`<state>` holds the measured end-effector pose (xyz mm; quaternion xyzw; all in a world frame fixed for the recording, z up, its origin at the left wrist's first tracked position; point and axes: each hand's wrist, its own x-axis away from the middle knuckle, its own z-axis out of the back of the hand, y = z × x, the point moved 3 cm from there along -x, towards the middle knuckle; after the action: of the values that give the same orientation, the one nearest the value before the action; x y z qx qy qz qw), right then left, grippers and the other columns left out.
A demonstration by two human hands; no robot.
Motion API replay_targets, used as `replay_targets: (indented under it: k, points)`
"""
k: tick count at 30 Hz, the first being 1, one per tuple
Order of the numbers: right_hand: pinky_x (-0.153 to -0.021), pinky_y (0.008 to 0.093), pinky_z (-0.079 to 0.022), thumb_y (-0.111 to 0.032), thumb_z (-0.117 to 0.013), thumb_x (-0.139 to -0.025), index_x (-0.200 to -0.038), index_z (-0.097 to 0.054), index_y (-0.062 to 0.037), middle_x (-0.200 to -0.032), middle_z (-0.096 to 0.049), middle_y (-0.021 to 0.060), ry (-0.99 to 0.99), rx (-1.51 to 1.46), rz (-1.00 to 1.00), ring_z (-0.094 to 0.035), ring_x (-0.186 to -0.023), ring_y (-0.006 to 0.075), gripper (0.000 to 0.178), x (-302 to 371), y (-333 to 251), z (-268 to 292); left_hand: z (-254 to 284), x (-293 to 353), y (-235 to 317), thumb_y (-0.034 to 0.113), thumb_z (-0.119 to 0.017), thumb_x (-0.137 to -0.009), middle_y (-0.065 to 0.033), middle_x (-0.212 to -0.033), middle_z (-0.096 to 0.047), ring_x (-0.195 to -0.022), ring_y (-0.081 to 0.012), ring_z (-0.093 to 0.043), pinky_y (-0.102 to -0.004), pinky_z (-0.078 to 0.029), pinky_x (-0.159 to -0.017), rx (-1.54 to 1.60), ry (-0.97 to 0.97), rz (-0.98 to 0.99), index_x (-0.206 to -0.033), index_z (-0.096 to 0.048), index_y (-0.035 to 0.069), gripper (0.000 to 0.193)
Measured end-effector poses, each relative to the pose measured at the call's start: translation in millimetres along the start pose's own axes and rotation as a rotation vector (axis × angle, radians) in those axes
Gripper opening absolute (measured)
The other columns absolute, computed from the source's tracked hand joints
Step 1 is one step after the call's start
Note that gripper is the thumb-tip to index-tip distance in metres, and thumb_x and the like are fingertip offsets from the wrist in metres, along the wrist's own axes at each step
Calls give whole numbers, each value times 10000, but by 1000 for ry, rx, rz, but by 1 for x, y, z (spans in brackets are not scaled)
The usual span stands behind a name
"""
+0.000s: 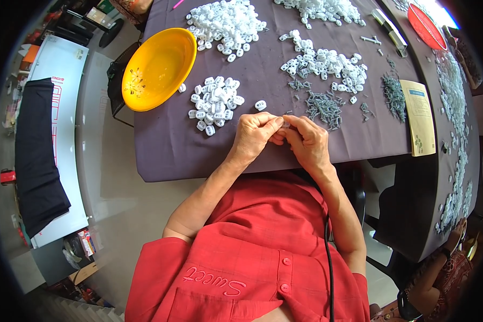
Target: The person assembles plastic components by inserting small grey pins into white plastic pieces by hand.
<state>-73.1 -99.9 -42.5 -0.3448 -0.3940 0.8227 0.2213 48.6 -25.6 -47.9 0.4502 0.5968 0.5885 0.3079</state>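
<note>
Near the table's front edge, my left hand (254, 134) and my right hand (309, 140) meet with fingertips pinched together. A small white plastic piece (285, 124) shows partly between the fingers of my right hand. Whatever the left fingertips pinch is too small and covered to make out. Just beyond my left hand lies a single white two-holed piece (260, 105), and left of it a small heap of similar pieces (214, 104). Beyond my right hand are a pile of small grey screw-like parts (326, 109) and a scattered group of white pieces (327, 63).
A yellow bowl (163, 67) stands at the table's left edge. Larger white heaps (225, 24) lie farther back. To the right are more grey parts (394, 96), a tan booklet (418, 118) and a red basket (427, 26). Another person's arm (426, 290) is at lower right.
</note>
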Motion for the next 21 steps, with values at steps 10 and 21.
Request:
replay_targets:
  k: [10, 21]
  points:
    - [-522, 276, -466, -32, -600, -772, -1032, -619, -3, -747, -584, 89, -25, 22, 6, -586, -580, 176, 262, -4, -5, 3, 1, 0, -3, 137, -567, -901, -68, -700, -639, -597, -109, -613, -226, -529, -568, -4, 10, 27, -851, -655, -33, 198]
    - [-529, 301, -464, -16, -592, -776, -1005, -611, -9, -743, -572, 102, -5, 62, 85, -585, -600, 225, 230, -3, -4, 1, 1, -1, 2, 94, -565, -896, -45, -751, -627, -619, -107, -622, -225, -537, -568, -96, -6, -64, -834, -650, -56, 183]
